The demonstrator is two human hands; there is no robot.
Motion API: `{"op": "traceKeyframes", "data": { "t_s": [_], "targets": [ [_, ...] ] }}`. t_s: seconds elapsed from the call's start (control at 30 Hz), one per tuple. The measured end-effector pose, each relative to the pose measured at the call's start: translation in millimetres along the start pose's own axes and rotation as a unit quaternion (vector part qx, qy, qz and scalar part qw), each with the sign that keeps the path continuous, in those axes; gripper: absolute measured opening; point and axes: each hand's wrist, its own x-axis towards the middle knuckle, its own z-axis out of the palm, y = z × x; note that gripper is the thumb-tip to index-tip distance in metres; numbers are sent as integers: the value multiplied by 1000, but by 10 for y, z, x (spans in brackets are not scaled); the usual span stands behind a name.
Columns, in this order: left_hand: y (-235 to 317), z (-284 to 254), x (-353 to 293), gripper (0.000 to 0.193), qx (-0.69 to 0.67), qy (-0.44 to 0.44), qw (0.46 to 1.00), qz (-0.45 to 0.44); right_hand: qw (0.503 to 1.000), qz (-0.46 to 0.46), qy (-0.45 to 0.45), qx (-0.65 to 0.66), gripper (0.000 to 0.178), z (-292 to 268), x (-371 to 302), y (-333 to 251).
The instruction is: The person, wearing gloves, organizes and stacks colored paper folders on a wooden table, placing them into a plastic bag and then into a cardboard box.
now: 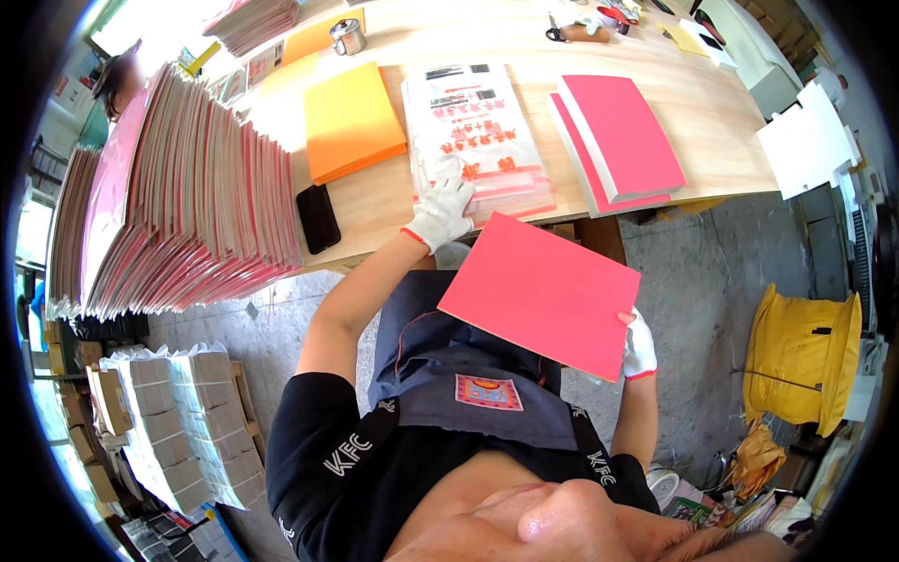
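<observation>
In my right hand (638, 345), gloved in white with a bare thumb tip on top, is a flat pink-covered booklet (543, 295). Its fingers are closed around the right edge, and the booklet tilts over my lap in front of the table. My left hand (441, 214), in a white glove with a red cuff, lies with its fingers extended on the near end of a pile of clear plastic bags (478, 131) printed in red. To the right of the bags are two thick stacks of pink-covered paper (623, 136), one overlapping the other.
An orange stack (353, 122) and a black phone (318, 218) lie left of the bags. Tall piles of bagged booklets (187, 197) line the table's left side. A metal cup (347, 36) stands farther back. Wrapped paper bundles (192, 412) and a yellow sack (803, 361) are on the floor.
</observation>
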Motion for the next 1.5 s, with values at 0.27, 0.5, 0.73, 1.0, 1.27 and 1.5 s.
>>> {"op": "traceKeyframes", "data": {
  "t_s": [0.27, 0.5, 0.73, 1.0, 1.27, 1.5],
  "targets": [
    [-33, 23, -42, 24, -33, 10, 999, -13, 1000, -10, 18, -1, 54, 31, -25, 24],
    [-15, 33, -59, 24, 24, 1, 1000, 18, 1000, -15, -4, 8, 58, -10, -27, 63],
    [112, -37, -41, 32, 3, 11, 999, 36, 998, -29, 53, 12, 57, 217, -48, 45],
    [100, -116, 110, 34, 34, -39, 997, 53, 1000, 15, -4, 23, 63, -21, -18, 88],
    [3, 37, 124, 20, 33, -34, 996, 71, 999, -2, -13, 42, 64, -10, 45, 155],
    [-149, 9, 95, 20, -77, 54, 995, 30, 989, -56, 17, 133, 50, -2, 137, 320]
  ]
}}
